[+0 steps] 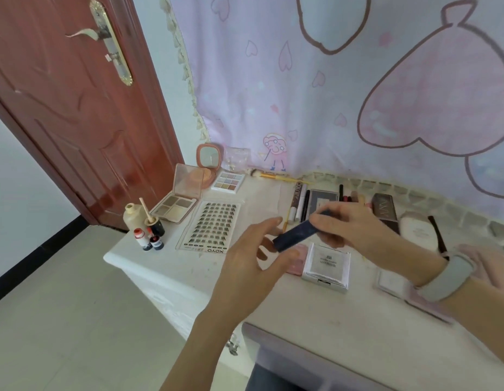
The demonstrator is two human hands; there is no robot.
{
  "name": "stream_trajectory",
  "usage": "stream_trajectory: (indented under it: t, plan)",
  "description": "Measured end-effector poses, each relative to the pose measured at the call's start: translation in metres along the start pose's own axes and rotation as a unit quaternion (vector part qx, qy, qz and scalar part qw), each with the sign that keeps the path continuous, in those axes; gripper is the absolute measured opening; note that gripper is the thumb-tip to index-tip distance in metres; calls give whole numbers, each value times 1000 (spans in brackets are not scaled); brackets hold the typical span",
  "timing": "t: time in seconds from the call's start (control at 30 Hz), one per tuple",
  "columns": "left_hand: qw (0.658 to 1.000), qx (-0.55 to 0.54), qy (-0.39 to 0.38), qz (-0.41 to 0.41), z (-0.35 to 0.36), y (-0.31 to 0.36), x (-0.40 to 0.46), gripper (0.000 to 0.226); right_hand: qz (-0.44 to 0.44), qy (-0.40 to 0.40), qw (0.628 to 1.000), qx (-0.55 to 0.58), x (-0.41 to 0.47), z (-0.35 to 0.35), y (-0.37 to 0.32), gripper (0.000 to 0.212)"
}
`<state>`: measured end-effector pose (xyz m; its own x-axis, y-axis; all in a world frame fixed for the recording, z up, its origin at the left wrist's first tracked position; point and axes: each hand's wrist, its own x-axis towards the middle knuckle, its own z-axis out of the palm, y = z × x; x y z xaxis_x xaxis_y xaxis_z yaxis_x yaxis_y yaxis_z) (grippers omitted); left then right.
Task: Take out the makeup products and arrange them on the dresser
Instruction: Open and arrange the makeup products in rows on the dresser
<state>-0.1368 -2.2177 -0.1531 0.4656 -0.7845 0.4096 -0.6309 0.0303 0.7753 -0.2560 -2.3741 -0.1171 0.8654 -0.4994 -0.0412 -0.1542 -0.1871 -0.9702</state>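
Note:
A slim dark blue makeup box (297,233) hangs slantwise above the white dresser (166,266). My right hand (349,230) grips its upper end with curled fingers. My left hand (253,263) meets its lower end, thumb and fingertips pinching it. Below them lie a white square compact (327,265) and a pink item partly hidden by my left hand. Farther left are a lash tray (211,225), open palettes (176,206) (228,180) and small bottles (145,225).
Pens and tubes (300,203) lie in a row near the pink curtain (358,94). A dark box (385,208) and a white case (417,228) sit at the right. A red door (64,108) stands left. A drawer front (315,359) shows below.

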Motion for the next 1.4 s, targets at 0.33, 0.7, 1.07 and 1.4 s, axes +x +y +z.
stream_trajectory:
  t: [0.33, 0.7, 1.07, 1.4]
  plan:
    - [981, 182, -8, 67, -10, 5, -2, 24, -4, -24, 999, -33, -5, 31, -19, 25]
    - [993, -41, 28, -103, -48, -7, 56, 17, 0, 107, 987, 120, 43, -30, -49, 10]
    - [984, -46, -19, -173, -24, -66, 182, 5, -15, 107, 985, -132, 146, -42, 8, 21]
    - [976, 63, -97, -187, 4, -120, 217, 15, -64, 81, 965, -241, 197, -31, 50, 30]
